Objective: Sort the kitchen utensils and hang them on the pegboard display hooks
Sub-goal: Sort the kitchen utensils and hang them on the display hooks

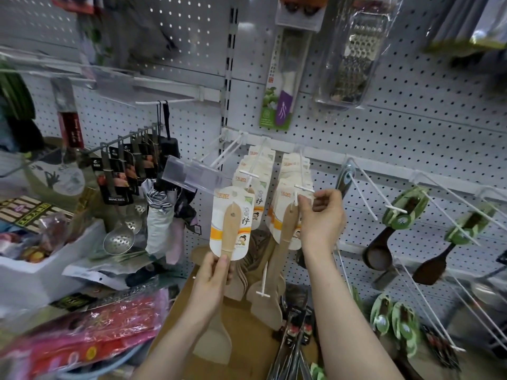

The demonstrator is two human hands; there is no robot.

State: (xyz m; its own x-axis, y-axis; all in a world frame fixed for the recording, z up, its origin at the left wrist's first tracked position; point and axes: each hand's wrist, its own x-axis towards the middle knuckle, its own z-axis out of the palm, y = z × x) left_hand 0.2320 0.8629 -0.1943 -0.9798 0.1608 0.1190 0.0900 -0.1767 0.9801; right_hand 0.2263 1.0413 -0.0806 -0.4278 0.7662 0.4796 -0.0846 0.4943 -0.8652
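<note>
My left hand (pixel 212 272) grips the handle of a wooden spatula (pixel 230 229) in a white and orange card sleeve, held upright in front of the pegboard (pixel 397 127). Behind it, several like spatulas (pixel 256 185) hang on one white hook. My right hand (pixel 322 215) pinches the tip of the neighbouring white hook (pixel 303 187), where several more carded wooden spatulas (pixel 285 215) hang. Their blades reach down to a brown cardboard box (pixel 247 319) below.
Slotted metal ladles (pixel 119 239) and folded umbrellas (pixel 162 215) hang at left. A boxed grater (pixel 354 56) and a carded knife (pixel 282 86) hang above. Dark wooden spoons with green tags (pixel 406 212) hang on hooks at right. Packaged goods (pixel 82 338) pile up lower left.
</note>
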